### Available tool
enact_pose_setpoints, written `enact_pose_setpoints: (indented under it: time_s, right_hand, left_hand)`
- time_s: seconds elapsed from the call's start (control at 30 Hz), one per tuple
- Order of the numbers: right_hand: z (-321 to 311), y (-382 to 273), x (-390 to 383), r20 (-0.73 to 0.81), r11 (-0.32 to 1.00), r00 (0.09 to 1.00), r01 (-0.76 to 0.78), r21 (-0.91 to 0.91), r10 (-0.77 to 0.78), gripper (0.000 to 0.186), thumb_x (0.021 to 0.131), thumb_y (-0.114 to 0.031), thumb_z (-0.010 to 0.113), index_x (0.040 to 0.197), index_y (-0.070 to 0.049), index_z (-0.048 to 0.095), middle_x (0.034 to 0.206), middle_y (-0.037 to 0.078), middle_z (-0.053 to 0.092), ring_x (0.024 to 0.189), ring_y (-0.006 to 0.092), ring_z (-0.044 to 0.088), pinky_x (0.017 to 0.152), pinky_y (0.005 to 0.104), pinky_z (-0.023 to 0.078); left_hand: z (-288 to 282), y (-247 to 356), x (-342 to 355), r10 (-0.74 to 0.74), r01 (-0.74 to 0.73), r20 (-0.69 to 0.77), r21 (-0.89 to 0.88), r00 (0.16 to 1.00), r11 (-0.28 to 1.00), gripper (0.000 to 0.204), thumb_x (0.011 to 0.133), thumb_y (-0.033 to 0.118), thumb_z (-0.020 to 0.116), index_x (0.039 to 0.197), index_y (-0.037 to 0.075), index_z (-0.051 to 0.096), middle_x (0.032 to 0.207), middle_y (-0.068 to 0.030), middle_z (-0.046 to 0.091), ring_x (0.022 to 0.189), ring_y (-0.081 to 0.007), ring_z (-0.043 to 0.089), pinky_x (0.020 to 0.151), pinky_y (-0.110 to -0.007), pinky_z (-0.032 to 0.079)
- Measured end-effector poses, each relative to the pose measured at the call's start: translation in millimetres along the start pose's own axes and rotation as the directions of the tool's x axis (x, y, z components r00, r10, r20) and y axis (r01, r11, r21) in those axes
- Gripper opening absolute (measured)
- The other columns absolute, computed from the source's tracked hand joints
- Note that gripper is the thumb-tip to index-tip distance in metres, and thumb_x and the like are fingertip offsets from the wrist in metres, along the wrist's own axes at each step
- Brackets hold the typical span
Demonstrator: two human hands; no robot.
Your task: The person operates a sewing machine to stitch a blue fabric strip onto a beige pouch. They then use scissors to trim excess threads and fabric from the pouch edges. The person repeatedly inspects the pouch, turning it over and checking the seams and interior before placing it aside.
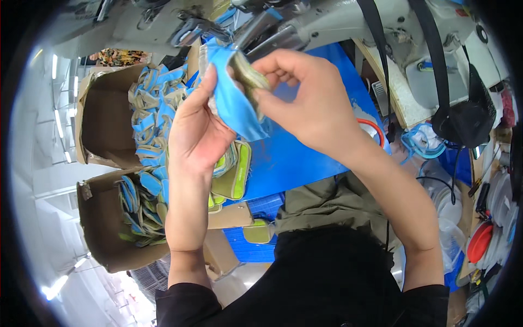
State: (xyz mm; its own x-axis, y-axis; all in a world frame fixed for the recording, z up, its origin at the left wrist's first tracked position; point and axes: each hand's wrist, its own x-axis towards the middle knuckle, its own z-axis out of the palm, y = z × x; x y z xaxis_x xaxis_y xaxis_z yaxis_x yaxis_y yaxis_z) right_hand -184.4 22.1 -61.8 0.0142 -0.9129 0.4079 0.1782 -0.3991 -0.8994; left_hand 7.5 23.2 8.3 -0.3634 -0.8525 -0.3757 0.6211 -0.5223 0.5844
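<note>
A curved, pouch-like fabric piece (231,101), bright blue outside with an olive-beige lining, is held up in front of the machine. My left hand (199,131) is closed around its left side, the thumb pressed on the blue face and the other fingers hidden behind. With thumb and forefinger, my right hand (313,98) pinches the olive edge at the right of its open mouth. Below my hands lies a stack of olive panels with lime-green edging (235,171), partly hidden by my left wrist.
Grey sewing machine (338,24) parts span the top, above the blue tabletop (294,158). At left, a pile of blue-and-beige pieces (155,117) sits by one cardboard box (106,117); another box (101,218) holds more. Black straps hang at right, near a red-handled item (479,241).
</note>
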Motion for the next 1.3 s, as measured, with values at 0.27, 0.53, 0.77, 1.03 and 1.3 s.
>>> enact_pose_setpoints:
  time_s: [0.27,0.53,0.77,1.03,1.3]
  right_hand:
    - [0.9,-0.4,-5.9,-0.03,0.996,0.999,0.01,-0.084,-0.012,0.021,0.077,-0.008,0.075,0.096,-0.002,0.072,0.083,0.01,0.071,0.077,0.0234,0.071,0.071,0.0334,0.054]
    - [4.3,4.2,-8.2,0.015,0.992,0.995,-0.094,-0.09,0.096,0.021,0.076,-0.005,0.076,0.097,-0.003,0.072,0.079,0.006,0.068,0.073,0.0149,0.062,0.07,0.0299,0.05]
    - [11.5,0.2,7.2,-0.013,0.99,0.996,-0.086,-0.111,0.086,0.019,0.078,-0.003,0.076,0.097,-0.004,0.072,0.081,0.006,0.068,0.077,0.015,0.064,0.072,0.0303,0.051]
    - [9.4,1.3,4.8,-0.018,0.954,0.989,0.135,-0.268,-0.145,0.025,0.079,-0.003,0.076,0.103,-0.005,0.067,0.092,0.009,0.069,0.082,0.0244,0.069,0.073,0.0354,0.054]
    - [15.8,11.9,-0.3,-0.049,0.963,0.979,0.183,-0.198,-0.196,0.024,0.081,-0.001,0.073,0.103,-0.006,0.066,0.091,0.01,0.067,0.083,0.0261,0.07,0.072,0.0357,0.054]
  left_hand:
    - [24.3,-29.6,-4.5,0.349,-0.226,-0.187,0.477,0.918,0.85,0.019,0.097,0.011,0.069,0.113,0.0,0.068,0.104,-0.008,0.075,0.089,-0.0142,0.072,0.08,-0.029,0.059]
    - [24.4,-25.9,-3.3,0.418,-0.296,-0.075,0.595,0.905,0.747,0.019,0.093,0.007,0.075,0.109,0.001,0.068,0.096,-0.0059,0.075,0.079,-0.01,0.07,0.072,-0.025,0.057]
    - [18.1,-7.3,7.6,0.364,-0.287,-0.046,0.526,0.93,0.801,0.02,0.092,0.006,0.075,0.111,0.001,0.068,0.099,-0.0054,0.075,0.083,-0.0097,0.071,0.073,-0.024,0.056]
    - [2.0,-15.5,-1.9,0.337,-0.244,-0.022,0.647,0.941,0.722,0.024,0.096,0.014,0.072,0.117,0.003,0.069,0.102,-0.0048,0.075,0.091,-0.01,0.069,0.084,-0.028,0.054]
    - [4.2,-13.6,-1.6,0.28,-0.226,-0.045,0.475,0.959,0.851,0.021,0.099,0.014,0.068,0.117,0.004,0.069,0.105,-0.0046,0.074,0.093,-0.0105,0.069,0.086,-0.029,0.056]
